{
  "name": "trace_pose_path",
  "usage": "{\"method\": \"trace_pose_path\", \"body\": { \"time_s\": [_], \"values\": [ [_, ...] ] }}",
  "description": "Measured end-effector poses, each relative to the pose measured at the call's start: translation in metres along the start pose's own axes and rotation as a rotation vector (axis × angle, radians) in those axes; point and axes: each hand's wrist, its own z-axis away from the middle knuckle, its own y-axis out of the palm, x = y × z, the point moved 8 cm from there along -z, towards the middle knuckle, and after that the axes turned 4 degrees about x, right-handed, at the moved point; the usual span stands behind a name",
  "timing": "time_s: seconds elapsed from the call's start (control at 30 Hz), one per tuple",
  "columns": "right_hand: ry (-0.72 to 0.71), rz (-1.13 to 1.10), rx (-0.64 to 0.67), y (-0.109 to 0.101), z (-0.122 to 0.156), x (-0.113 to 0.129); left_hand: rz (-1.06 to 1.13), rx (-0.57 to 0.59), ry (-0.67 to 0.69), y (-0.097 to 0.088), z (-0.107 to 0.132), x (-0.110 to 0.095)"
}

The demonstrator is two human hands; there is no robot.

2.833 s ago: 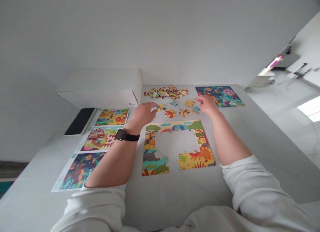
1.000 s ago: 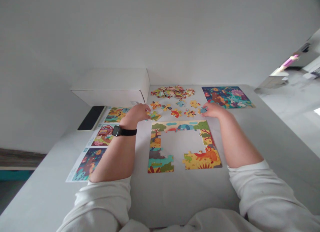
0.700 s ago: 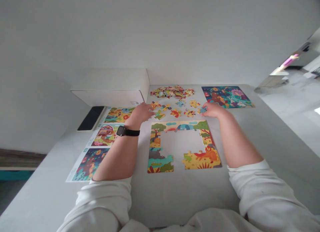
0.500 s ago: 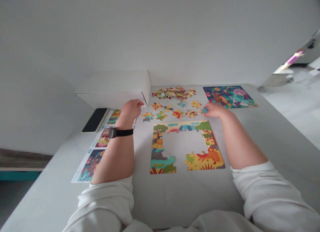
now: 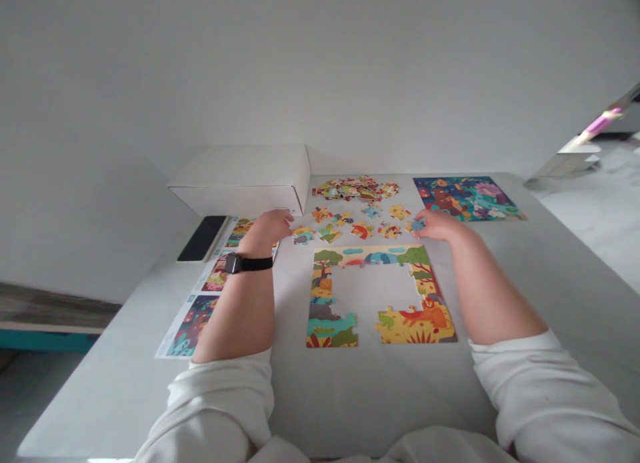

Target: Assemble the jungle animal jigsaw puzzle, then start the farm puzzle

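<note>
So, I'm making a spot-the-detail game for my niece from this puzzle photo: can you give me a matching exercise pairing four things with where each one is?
Things:
1. black smartwatch
2. blue puzzle piece
3. heap of loose puzzle pieces
4. dark smartphone

Places:
A. at the far side of the table
B. on the left wrist
C. under the fingertips of the right hand
D. next to the printed picture sheets

Pairs: 1-B, 2-C, 3-A, 4-D

wall [image 5: 320, 70]: plain white | table [image 5: 95, 403]: white top | floor [image 5: 605, 203]: pale grey (faintly shiny) | wooden ledge [image 5: 50, 333]: teal trim
</note>
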Motion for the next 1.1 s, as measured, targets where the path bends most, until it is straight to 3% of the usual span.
{"method": "trace_pose_path", "body": {
  "time_s": [0.5, 1.1],
  "values": [
    [0.008, -0.025, 0.014, -0.004, 0.006, 0.003, -0.076, 0.109, 0.038, 0.009, 0.005, -0.013],
    [-0.009, -0.049, 0.018, -0.001, 0.004, 0.002, 0.023, -0.032, -0.035, -0.007, 0.010, -0.019]
  ]
}}
